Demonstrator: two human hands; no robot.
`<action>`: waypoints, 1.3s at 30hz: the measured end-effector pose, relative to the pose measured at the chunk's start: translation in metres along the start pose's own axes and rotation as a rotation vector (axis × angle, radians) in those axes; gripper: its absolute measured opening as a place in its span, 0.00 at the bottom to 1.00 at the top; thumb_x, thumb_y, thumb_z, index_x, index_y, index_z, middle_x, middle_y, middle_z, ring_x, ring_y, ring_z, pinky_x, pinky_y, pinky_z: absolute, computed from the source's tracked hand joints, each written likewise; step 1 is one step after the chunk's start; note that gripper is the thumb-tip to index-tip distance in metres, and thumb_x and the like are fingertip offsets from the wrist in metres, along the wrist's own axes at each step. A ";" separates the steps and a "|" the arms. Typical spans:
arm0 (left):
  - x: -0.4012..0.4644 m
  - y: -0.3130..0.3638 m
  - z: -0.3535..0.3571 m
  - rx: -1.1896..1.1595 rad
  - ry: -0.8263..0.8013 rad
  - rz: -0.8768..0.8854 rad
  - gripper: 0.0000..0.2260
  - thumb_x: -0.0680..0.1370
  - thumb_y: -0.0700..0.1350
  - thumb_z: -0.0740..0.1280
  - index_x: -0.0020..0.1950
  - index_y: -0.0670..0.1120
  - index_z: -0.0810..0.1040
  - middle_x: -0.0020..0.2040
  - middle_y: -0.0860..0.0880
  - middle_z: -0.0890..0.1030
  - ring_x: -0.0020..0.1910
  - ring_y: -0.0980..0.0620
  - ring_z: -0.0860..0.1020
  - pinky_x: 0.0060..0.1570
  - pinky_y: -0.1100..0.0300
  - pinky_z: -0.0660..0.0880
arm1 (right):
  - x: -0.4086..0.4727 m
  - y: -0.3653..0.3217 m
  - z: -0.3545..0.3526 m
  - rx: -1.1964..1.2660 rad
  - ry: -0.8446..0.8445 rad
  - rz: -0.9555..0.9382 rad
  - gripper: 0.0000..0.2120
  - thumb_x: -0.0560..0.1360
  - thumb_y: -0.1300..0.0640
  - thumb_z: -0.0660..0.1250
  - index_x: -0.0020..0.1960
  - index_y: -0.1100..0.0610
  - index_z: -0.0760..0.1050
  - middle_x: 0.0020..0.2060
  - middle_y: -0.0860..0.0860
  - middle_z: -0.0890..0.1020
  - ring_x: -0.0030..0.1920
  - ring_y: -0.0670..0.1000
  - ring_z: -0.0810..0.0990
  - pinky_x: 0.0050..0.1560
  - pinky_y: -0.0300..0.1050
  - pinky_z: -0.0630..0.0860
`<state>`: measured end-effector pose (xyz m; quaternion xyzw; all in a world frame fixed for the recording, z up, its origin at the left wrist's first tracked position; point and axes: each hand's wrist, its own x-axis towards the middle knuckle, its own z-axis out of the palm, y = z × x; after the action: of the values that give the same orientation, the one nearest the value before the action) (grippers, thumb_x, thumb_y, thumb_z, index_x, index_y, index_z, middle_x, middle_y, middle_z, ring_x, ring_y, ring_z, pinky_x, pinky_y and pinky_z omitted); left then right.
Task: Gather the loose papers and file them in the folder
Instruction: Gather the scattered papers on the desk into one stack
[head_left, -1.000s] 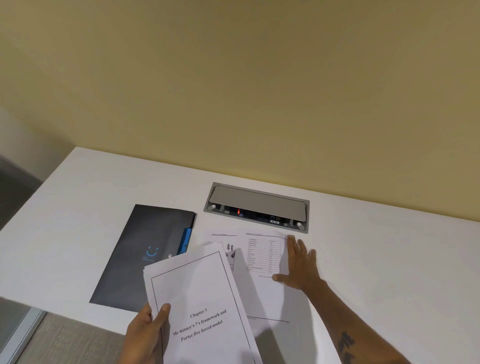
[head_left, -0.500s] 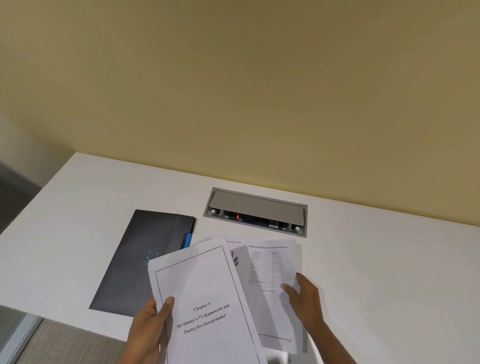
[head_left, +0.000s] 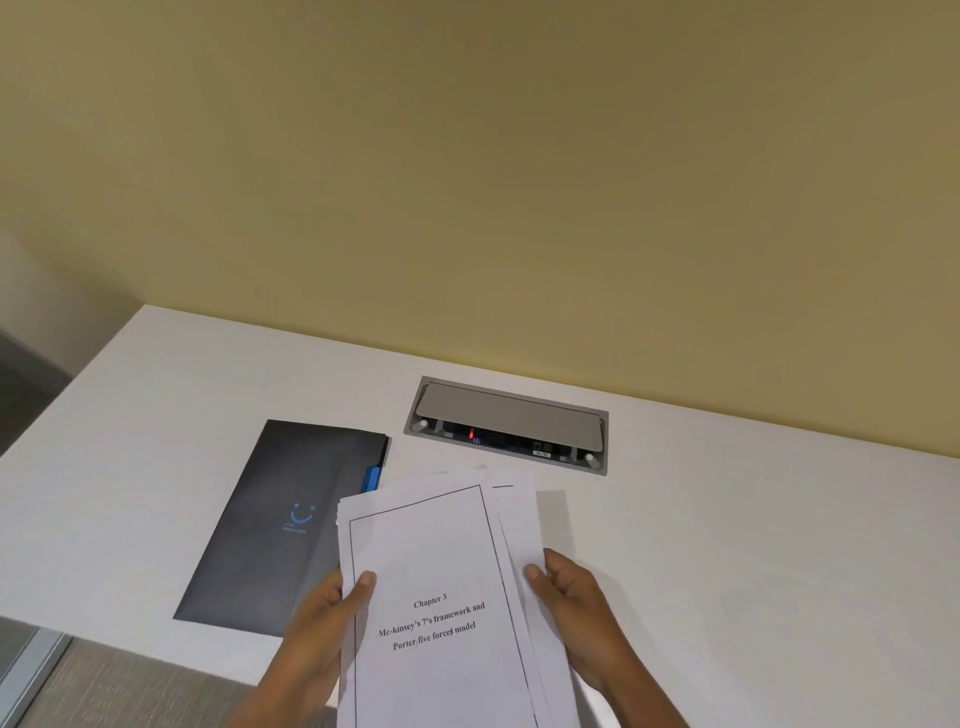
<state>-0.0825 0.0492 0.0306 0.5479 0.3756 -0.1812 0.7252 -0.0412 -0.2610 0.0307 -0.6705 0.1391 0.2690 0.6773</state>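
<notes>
A stack of white papers is held above the near edge of the white table; its top sheet reads "Chapter 3". My left hand grips the stack's left edge, thumb on top. My right hand grips the right edge, where the lower sheets stick out unevenly. A dark grey folder with a blue smile logo and a blue tab lies closed and flat on the table to the left, partly covered by the stack's corner.
A grey recessed power and cable box with its lid raised sits in the table behind the papers, near the yellow wall. The table's near edge runs below the folder, with floor beneath.
My right hand has drawn the sheets that lay on the table toward me and brought them under the stack in my left hand. Both hands now hold one stack.
</notes>
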 end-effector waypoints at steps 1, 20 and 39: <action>0.001 -0.001 -0.001 -0.009 -0.017 -0.016 0.11 0.84 0.47 0.68 0.64 0.45 0.83 0.59 0.43 0.89 0.56 0.42 0.89 0.48 0.49 0.86 | 0.001 0.000 0.007 0.025 -0.036 0.012 0.13 0.87 0.58 0.63 0.65 0.53 0.84 0.63 0.55 0.88 0.66 0.57 0.85 0.69 0.57 0.79; -0.007 -0.026 -0.047 0.029 0.310 0.124 0.10 0.82 0.41 0.72 0.62 0.48 0.84 0.56 0.47 0.90 0.57 0.40 0.87 0.66 0.37 0.78 | 0.087 -0.019 0.028 -0.958 0.035 -0.093 0.50 0.72 0.35 0.77 0.84 0.55 0.58 0.80 0.52 0.67 0.80 0.56 0.64 0.78 0.55 0.68; 0.002 -0.047 -0.078 -0.001 0.366 0.093 0.09 0.79 0.42 0.75 0.59 0.48 0.86 0.55 0.44 0.90 0.60 0.37 0.86 0.68 0.34 0.76 | 0.098 0.010 0.026 -1.213 0.097 -0.145 0.46 0.75 0.54 0.79 0.85 0.53 0.56 0.73 0.54 0.76 0.74 0.57 0.73 0.76 0.52 0.69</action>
<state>-0.1394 0.1065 -0.0107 0.5880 0.4757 -0.0445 0.6526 0.0289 -0.2183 -0.0292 -0.9557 -0.0542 0.2225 0.1846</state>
